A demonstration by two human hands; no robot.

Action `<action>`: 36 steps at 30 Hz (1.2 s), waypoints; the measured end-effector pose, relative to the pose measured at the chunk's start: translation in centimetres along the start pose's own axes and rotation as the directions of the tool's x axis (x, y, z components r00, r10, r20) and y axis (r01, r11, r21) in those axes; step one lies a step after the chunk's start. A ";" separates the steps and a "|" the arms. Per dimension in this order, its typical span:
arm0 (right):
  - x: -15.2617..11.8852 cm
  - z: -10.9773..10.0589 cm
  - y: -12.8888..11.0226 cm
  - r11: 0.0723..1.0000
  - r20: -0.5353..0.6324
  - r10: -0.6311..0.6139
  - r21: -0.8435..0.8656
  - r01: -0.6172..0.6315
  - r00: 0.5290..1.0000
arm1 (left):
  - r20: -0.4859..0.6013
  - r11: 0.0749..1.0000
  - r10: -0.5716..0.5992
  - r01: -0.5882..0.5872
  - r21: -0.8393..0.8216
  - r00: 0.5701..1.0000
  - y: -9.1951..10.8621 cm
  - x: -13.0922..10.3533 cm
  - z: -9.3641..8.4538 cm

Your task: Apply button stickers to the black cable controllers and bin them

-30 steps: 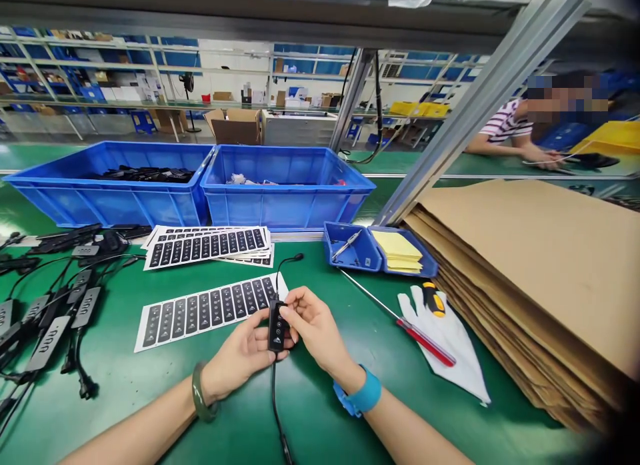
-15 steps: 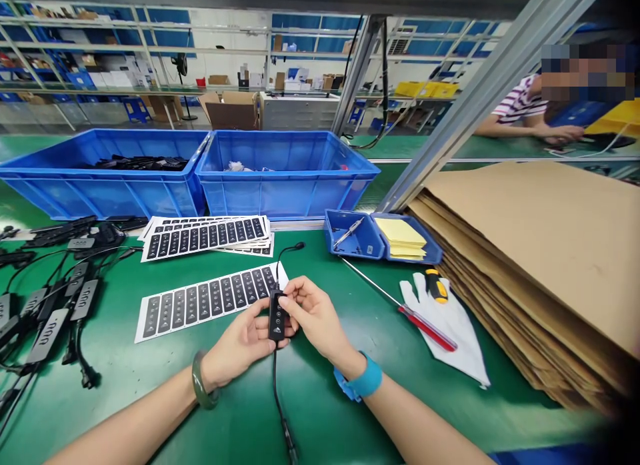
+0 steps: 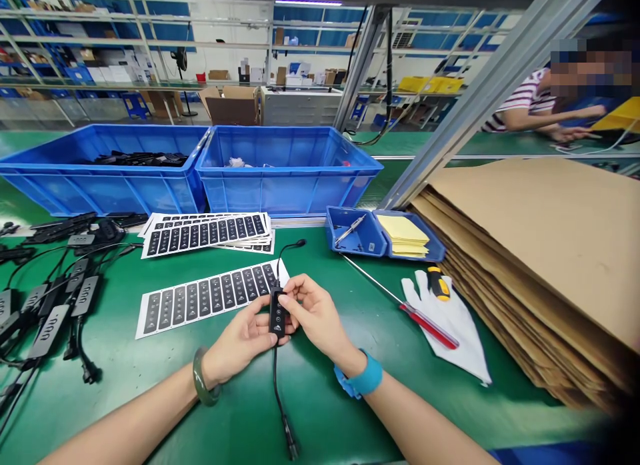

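Observation:
A small black in-line cable controller [image 3: 277, 316] with printed button icons stands between both hands at the middle of the bench. My left hand [image 3: 239, 342] is closed round its left side and underside, the thumb on its lower end. My right hand [image 3: 320, 318] pinches its upper right edge, with the thumb on the front face. One cable with a plug [image 3: 301, 243] curves away at the top; another hangs toward me and ends in a connector [image 3: 289, 435]. Just behind the left hand lies a sheet of black labels [image 3: 203, 300], its right end partly covered by the controller and fingers.
More label sheets [image 3: 206, 236] are stacked behind. Grey cabled controllers [image 3: 50, 332] crowd the left. Two blue bins [image 3: 285, 185] line the back. At right are small blue trays [image 3: 357, 252], a red screwdriver [image 3: 430, 326], a white glove [image 3: 465, 342] and stacked cardboard [image 3: 540, 225]. A co-worker sits beyond.
My left thumb has come up onto the controller's lower end. The right hand keeps its pinch. The view has shifted slightly, and the co-worker's arms have moved.

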State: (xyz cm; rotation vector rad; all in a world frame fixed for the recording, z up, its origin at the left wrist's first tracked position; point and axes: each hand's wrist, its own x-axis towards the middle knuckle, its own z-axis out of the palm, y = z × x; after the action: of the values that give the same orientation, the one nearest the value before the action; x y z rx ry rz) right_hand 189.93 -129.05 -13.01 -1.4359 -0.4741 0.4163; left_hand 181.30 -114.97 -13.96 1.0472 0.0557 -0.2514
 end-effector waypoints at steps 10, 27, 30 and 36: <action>-0.2 0.1 0.3 0.985 -0.051 -0.085 -0.158 0.076 0.995 | -0.013 0.999 -0.001 0.001 0.044 1.000 -0.1 -0.1 0.3; 0.0 -0.2 0.9 0.970 -0.085 -0.055 -0.241 0.033 0.995 | -0.022 0.999 0.021 -0.020 0.044 1.000 -0.4 -0.1 0.5; 0.1 -0.4 0.9 0.969 -0.090 -0.010 -0.248 -0.012 0.996 | -0.030 1.000 0.013 -0.012 0.029 0.999 -0.5 -0.2 0.5; -0.4 -0.2 -0.1 0.970 0.187 0.115 -0.232 -0.070 0.976 | 0.045 0.999 0.007 -0.009 0.048 0.999 0.0 0.0 0.3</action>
State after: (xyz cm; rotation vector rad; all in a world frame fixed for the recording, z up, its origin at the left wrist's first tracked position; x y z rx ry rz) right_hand 189.68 -129.40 -12.97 -1.6473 -0.6324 0.6017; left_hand 181.26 -115.20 -13.80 1.0895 0.0051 -0.2698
